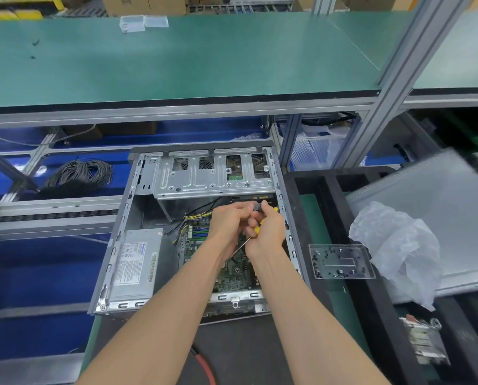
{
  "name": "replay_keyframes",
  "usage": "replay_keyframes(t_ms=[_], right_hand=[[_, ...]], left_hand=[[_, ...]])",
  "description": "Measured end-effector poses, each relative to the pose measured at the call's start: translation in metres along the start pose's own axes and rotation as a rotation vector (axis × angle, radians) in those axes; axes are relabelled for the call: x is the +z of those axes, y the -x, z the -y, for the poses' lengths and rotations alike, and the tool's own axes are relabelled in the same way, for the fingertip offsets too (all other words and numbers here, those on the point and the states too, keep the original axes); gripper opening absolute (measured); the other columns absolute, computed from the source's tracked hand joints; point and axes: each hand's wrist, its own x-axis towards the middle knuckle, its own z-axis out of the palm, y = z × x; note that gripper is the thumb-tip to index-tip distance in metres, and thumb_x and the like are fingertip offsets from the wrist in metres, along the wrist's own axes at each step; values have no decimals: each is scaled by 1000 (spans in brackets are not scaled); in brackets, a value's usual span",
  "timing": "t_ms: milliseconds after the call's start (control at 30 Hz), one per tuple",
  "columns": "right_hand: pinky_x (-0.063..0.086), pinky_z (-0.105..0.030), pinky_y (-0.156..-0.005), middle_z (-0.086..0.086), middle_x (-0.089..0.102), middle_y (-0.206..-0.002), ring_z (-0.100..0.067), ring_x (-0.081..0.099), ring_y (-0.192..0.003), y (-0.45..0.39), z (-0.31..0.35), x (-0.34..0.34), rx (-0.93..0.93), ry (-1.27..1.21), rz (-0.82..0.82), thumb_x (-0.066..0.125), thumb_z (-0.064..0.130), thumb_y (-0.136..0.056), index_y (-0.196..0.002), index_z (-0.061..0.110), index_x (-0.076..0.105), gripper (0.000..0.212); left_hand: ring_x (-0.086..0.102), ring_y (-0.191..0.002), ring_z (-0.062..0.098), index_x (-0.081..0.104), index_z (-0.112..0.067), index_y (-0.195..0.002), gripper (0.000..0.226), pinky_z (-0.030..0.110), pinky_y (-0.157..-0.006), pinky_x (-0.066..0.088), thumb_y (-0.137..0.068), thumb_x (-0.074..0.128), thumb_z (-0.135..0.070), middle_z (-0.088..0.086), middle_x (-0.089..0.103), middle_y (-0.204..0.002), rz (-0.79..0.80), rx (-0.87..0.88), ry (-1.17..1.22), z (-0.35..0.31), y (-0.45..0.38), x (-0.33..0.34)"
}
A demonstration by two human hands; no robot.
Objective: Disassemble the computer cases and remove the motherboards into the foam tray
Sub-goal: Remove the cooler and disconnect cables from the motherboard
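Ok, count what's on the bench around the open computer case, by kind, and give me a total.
Open grey metal computer case: 1
Silver box power supply: 1
Green motherboard: 1
Yellow-handled screwdriver: 1
Clear flat plastic tray of dark screws: 1
Coil of black cable: 1
Crumpled clear plastic bag: 1
Total: 7

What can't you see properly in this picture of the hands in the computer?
Head view only:
- Screwdriver tip: hidden behind the left hand and right hand.
- Motherboard middle: covered by both forearms.
- Label print on the power supply: too small.
- Metal panel at right: blurred.
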Motion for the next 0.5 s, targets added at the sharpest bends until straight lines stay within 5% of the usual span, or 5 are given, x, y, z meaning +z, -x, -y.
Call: replay_keyframes(t_ms=[200,333,500], right_hand=[[15,-20,-36,0,35,-54,-10,22,-39,8,2,-1,73,178,70,49,15,-96,-79,12,50,18],[14,-19,-38,1,34,-51,-11,22,-39,26,6,16,30,488,208,53,12,-89,-70,15,47,20],[21,-19,-38,6,38,-43,-9,29,-34,57,6,38,-163,1059,476,60,14,-85,-75,17,52,13]], left_hand=[[67,-67,14,68,-2,-84,24,25,-67,58,-101,51,-1,8,69,-74,27,106,-222,-19,8,-17],[59,-53,15,57,-5,-78,28,25,-51,52,-102,44,-5,6,60,-62,53,52,-169,-36,16,-27],[54,-62,19,66,-12,-78,20,28,-56,52,-94,56,-9,6,59,-67,196,-89,-158,-69,21,-52]])
